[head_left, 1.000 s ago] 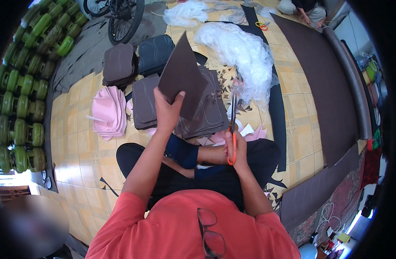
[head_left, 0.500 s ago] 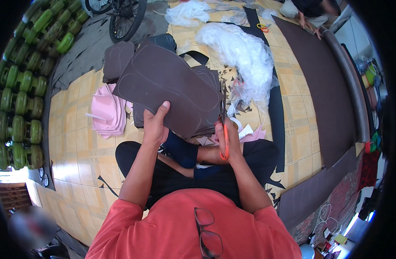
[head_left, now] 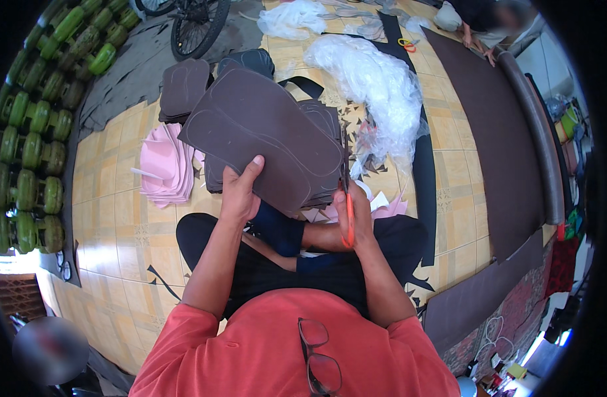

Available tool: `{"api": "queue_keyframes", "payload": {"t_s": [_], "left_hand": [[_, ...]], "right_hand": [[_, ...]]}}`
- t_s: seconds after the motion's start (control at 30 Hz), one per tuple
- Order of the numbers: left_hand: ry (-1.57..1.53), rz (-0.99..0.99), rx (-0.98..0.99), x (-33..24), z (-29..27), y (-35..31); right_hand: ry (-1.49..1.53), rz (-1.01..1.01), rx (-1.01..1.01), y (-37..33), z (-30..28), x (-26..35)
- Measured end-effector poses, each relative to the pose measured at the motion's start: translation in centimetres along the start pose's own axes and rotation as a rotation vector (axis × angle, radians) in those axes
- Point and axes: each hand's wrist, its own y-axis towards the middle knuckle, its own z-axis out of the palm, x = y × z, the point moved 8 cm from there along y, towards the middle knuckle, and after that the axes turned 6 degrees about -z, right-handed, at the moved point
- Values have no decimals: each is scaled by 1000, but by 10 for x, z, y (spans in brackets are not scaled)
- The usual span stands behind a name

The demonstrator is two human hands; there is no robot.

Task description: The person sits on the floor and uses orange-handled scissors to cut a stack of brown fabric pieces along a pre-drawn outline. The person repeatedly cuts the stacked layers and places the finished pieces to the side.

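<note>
My left hand [head_left: 242, 188] is closed on the near edge of a dark brown sheet [head_left: 250, 122], thumb on top. Pale outlines of rounded shapes are drawn across the sheet. In my right hand [head_left: 357, 208] is a pair of scissors with orange handles [head_left: 347, 221], its blades pointing away from me along the sheet's right edge. Whether the blades touch the sheet I cannot tell. Beneath and behind the sheet lies a stack of brown cut pieces [head_left: 324, 116], partly hidden. Pink cut pieces [head_left: 166, 165] are piled to the left.
Crumpled clear plastic [head_left: 369, 83] lies beyond my right hand, with dark scraps around it. A long brown sheet and roll [head_left: 528, 145] stretch along the right, where another person's hands [head_left: 478, 46] rest. Green gas cylinders [head_left: 32, 155] are stacked left; a bicycle wheel [head_left: 199, 30] stands behind.
The sheet and the scissors have shifted very slightly to the right in the picture. Both hands keep their grip.
</note>
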Motion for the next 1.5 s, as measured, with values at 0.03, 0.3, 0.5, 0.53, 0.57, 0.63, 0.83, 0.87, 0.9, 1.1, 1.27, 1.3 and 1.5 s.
{"api": "queue_keyframes", "payload": {"t_s": [0.03,0.3,0.5,0.53,0.57,0.63,0.83,0.87,0.9,1.1,1.27,1.3,1.5], "left_hand": [[12,6,-24,-2,-3,1],[348,-155,8,-21,-34,16],[610,-390,93,-13,-31,-9],[646,-407,101,-12,-31,-11],[656,-418,129,-11,-28,-13],[677,-439,184,-11,-24,-15],[738,-495,214,-5,-27,-17],[742,-502,220,-4,-29,-16],[747,-508,222,-3,-33,-16],[823,-547,292,-13,-57,-4],[932,-617,281,-36,-68,-2],[953,-653,295,-33,-70,-4],[992,-721,682,5,-48,-23]], "right_hand": [[7,14,19,-2,1,-3],[146,184,91,-19,1,-20],[62,110,55,-4,-5,-9],[58,86,64,-1,-5,-3],[-2,11,57,1,-6,0],[-39,-46,45,1,-7,0],[-83,-127,37,2,-9,6],[-82,-135,39,2,-9,6],[-56,-115,48,2,-9,5],[-17,-4,177,-3,-14,-1],[-70,107,347,-18,-8,-16],[2,105,320,-21,-8,-17],[588,424,137,-26,17,-42]]}}
